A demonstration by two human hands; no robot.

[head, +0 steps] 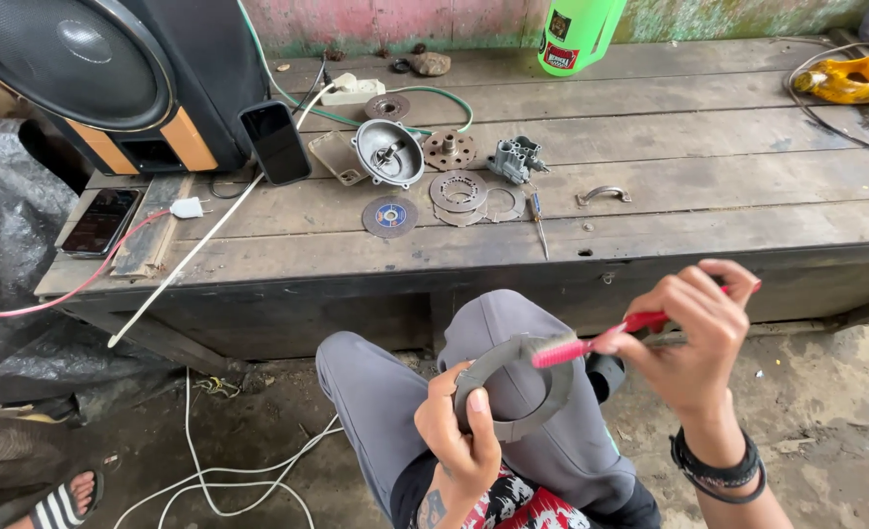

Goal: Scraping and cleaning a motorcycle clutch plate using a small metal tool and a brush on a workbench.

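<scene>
While left hand (459,431) grips one ring (513,387) — right hand (694,338) holds one toothbrush (601,343), seemingly.

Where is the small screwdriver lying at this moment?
In the head view the small screwdriver lies on the wooden bench, near its front edge, just right of the flat metal rings and left of the curved metal handle.

The big speaker (101,78) is getting cut off by the top and left edges. The green bottle (577,34) is losing its top at the edge. The yellow tool (854,80) is running off the right side. The left hand (459,441) is covering part of the grey ring (513,392). The right hand (694,338) is hiding the middle of the red toothbrush (591,345). A sandalled foot (62,502) is peeking in at the bottom corner.
</scene>
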